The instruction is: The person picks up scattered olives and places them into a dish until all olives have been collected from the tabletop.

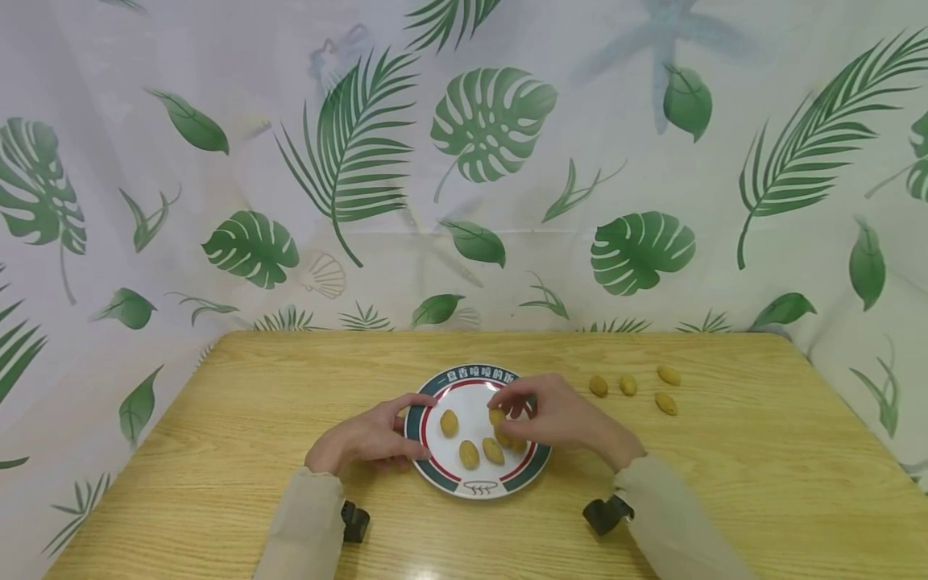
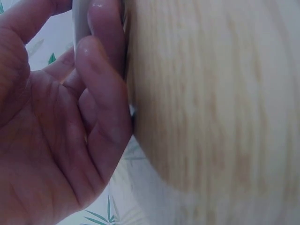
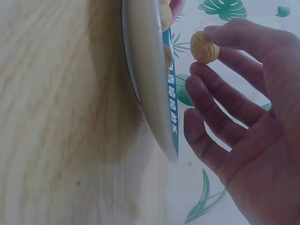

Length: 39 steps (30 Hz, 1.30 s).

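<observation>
One wooden table [image 1: 725, 491], plate [image 1: 435, 475] on it. Left hand [image 1: 373, 435] clamps plate's left rim; right hand [image 1: 558, 415], over plate, pinches one yellow-brown oval piece [image 3: 205, 48]. More pieces [image 1: 469, 455] on plate, four loose pieces [image 1: 627, 384] to its right. Likely step: moving pieces singly; next probably needs gentle release.

The plate [image 1: 471, 403] is smooth and shiny, like china. The little yellow fruits [image 1: 469, 454] are wrinkly and rough, with hardly any shine. The tabletop [image 1: 290, 387] looks like wood, smooth, with lines and a shiny spot. The leafy sheet [image 1: 391, 250] and the sleeves [image 1: 297, 524] are dull cloth. The black wrist cameras [image 1: 355, 522] may be plastic; too small to tell.
</observation>
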Each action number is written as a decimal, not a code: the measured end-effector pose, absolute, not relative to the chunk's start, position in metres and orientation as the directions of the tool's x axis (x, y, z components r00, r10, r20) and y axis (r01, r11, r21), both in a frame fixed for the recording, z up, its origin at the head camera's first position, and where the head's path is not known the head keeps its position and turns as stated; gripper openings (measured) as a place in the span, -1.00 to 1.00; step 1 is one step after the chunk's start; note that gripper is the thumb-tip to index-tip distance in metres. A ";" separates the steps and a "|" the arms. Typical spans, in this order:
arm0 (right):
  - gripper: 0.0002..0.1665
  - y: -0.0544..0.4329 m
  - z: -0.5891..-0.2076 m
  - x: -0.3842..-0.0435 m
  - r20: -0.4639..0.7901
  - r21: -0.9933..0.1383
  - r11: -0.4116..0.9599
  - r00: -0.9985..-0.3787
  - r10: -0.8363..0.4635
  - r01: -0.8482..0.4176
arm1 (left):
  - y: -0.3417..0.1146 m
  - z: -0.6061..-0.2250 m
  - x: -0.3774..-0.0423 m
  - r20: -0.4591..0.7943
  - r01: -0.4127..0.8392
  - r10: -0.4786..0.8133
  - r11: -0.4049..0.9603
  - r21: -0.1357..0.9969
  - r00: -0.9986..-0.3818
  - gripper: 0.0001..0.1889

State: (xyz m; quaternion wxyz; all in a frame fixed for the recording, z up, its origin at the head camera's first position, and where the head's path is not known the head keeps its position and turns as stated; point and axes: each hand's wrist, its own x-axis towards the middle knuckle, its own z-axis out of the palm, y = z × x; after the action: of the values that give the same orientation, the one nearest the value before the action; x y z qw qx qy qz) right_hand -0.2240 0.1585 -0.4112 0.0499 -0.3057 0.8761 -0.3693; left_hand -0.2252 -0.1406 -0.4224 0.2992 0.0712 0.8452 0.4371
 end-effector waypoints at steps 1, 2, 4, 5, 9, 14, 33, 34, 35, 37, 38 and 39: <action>-0.77 0.157 -0.411 -0.224 0.135 -0.676 0.543 -0.808 -0.573 -0.498 | -0.141 -0.423 -0.225 -0.444 -0.142 0.382 0.608 0.781 -0.810 -0.27; -0.78 0.156 -0.411 -0.224 0.134 -0.677 0.542 -0.807 -0.575 -0.498 | -0.141 -0.423 -0.226 -0.446 -0.144 0.381 0.608 0.781 -0.810 -0.27; -0.78 0.154 -0.412 -0.226 0.134 -0.678 0.537 -0.802 -0.582 -0.503 | -0.141 -0.423 -0.226 -0.448 -0.146 0.382 0.607 0.781 -0.809 -0.27; -0.78 0.154 -0.412 -0.226 0.134 -0.678 0.535 -0.800 -0.585 -0.504 | -0.141 -0.423 -0.226 -0.448 -0.147 0.382 0.606 0.782 -0.808 -0.27; -0.78 0.150 -0.415 -0.228 0.123 -0.678 0.540 -0.801 -0.586 -0.499 | -0.141 -0.423 -0.226 -0.446 -0.144 0.388 0.603 0.785 -0.806 -0.27; -0.78 0.145 -0.416 -0.230 0.085 -0.690 0.556 -0.815 -0.573 -0.463 | -0.141 -0.422 -0.226 -0.442 -0.144 0.397 0.592 0.793 -0.804 -0.27; -0.78 0.134 -0.421 -0.233 0.060 -0.697 0.546 -0.797 -0.601 -0.464 | -0.140 -0.421 -0.225 -0.446 -0.154 0.405 0.579 0.800 -0.798 -0.26; -0.79 0.133 -0.422 -0.233 0.058 -0.694 0.549 -0.796 -0.603 -0.466 | -0.140 -0.421 -0.225 -0.446 -0.154 0.405 0.578 0.801 -0.798 -0.26; -0.79 0.133 -0.422 -0.233 0.056 -0.690 0.552 -0.795 -0.605 -0.468 | -0.140 -0.421 -0.225 -0.446 -0.154 0.407 0.577 0.802 -0.797 -0.26; -0.80 0.132 -0.422 -0.233 0.054 -0.683 0.556 -0.792 -0.609 -0.474 | -0.140 -0.420 -0.225 -0.446 -0.155 0.410 0.574 0.804 -0.796 -0.26; -0.80 0.132 -0.423 -0.233 0.053 -0.680 0.557 -0.790 -0.610 -0.476 | -0.140 -0.420 -0.225 -0.445 -0.155 0.411 0.572 0.805 -0.796 -0.26; -0.80 0.131 -0.423 -0.233 0.053 -0.677 0.559 -0.789 -0.613 -0.479 | -0.141 -0.420 -0.225 -0.446 -0.157 0.411 0.572 0.806 -0.795 -0.26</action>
State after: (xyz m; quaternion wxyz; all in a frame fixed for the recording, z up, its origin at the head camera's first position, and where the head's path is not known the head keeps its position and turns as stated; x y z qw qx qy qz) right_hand -0.2334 0.1314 -0.4231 0.0945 -0.3110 0.8777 -0.3521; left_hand -0.2248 -0.1405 -0.4203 0.3107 0.0766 0.8302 0.4565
